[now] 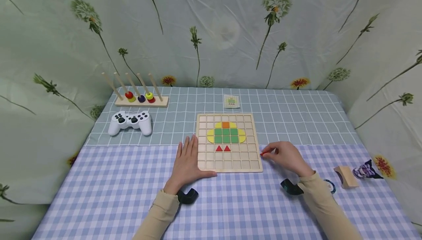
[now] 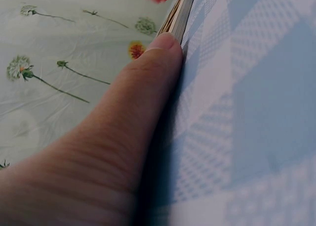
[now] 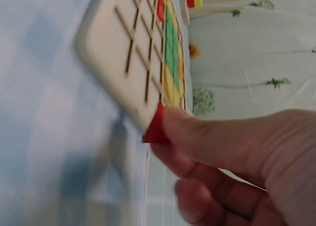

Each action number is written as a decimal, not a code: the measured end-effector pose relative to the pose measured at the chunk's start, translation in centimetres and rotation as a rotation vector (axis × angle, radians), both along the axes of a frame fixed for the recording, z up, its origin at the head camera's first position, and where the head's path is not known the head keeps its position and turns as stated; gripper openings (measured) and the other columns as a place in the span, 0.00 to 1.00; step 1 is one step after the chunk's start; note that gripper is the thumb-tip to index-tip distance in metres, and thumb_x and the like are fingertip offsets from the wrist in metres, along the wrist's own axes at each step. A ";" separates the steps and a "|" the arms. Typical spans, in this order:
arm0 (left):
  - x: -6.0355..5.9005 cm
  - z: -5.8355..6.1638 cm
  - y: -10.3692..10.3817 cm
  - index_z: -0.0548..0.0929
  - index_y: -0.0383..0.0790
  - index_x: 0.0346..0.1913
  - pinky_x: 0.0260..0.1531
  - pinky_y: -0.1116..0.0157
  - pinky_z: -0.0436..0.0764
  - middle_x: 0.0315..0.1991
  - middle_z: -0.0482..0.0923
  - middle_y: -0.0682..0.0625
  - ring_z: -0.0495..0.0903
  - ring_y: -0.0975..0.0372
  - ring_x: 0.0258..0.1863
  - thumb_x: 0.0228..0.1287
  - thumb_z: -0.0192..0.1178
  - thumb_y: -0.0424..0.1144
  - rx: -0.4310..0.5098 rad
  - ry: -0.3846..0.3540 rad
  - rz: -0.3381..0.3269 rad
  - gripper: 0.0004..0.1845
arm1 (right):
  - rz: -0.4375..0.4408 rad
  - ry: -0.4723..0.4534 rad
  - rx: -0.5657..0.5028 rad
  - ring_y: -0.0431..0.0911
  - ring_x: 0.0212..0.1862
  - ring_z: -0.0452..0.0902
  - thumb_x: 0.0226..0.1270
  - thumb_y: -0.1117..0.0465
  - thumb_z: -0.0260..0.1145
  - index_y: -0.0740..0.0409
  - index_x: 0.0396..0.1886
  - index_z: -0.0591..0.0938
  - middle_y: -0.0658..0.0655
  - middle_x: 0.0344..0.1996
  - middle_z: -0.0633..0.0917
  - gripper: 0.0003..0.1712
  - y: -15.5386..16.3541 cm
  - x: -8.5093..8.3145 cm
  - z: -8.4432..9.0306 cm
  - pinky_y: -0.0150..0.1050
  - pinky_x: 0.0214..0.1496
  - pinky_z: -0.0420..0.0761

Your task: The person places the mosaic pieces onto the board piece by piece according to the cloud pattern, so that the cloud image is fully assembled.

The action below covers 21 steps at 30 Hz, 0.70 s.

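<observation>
A square wooden grid board (image 1: 245,161) lies in the middle of the table, with green, yellow and orange pieces set in its upper cells. Two red triangles (image 1: 219,148) sit side by side in a row below them. My left hand (image 1: 186,163) rests along the board's left side, fingers straight and thumb stretched along the near edge; the left wrist view shows that thumb (image 2: 143,82) against the board's edge. Just off the board's right edge, my right hand (image 1: 285,155) pinches a small red triangle piece (image 3: 157,126) between thumb and fingers.
A small pattern card (image 1: 232,101) lies behind the board. At the back left are a peg stand (image 1: 159,103) with coloured beads and a white game controller (image 1: 130,122). To the right stand a wooden block (image 1: 347,177), a purple-and-black figure (image 1: 365,170) and a round item (image 1: 330,186).
</observation>
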<state>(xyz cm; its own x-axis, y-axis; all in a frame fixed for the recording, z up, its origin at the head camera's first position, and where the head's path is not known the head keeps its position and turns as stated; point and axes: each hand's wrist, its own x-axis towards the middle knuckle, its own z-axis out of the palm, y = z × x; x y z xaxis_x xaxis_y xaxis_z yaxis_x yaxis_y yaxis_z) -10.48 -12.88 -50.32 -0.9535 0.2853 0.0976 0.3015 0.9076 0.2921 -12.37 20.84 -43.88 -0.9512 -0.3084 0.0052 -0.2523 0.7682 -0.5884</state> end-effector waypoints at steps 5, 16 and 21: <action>0.0 0.1 0.1 0.42 0.31 0.74 0.68 0.52 0.34 0.75 0.41 0.40 0.35 0.50 0.73 0.35 0.55 0.82 0.011 -0.017 -0.001 0.73 | -0.008 0.030 -0.050 0.40 0.21 0.68 0.52 0.61 0.75 0.55 0.29 0.86 0.45 0.22 0.82 0.06 -2.4 -1.5 -0.1 0.35 0.22 0.67; 0.0 0.2 0.1 0.43 0.30 0.74 0.68 0.51 0.35 0.75 0.41 0.40 0.36 0.50 0.73 0.36 0.56 0.81 0.003 -0.018 0.007 0.73 | 0.037 -0.038 -0.100 0.41 0.22 0.68 0.51 0.62 0.76 0.53 0.23 0.86 0.44 0.21 0.81 0.05 -7.0 -2.9 -0.8 0.36 0.26 0.69; 0.0 0.1 0.0 0.43 0.30 0.74 0.68 0.51 0.36 0.74 0.42 0.39 0.37 0.49 0.73 0.35 0.55 0.82 0.000 -0.004 0.003 0.73 | 0.051 -0.003 -0.049 0.40 0.23 0.69 0.53 0.61 0.75 0.51 0.24 0.86 0.43 0.21 0.81 0.04 -8.1 -3.2 -0.9 0.36 0.28 0.69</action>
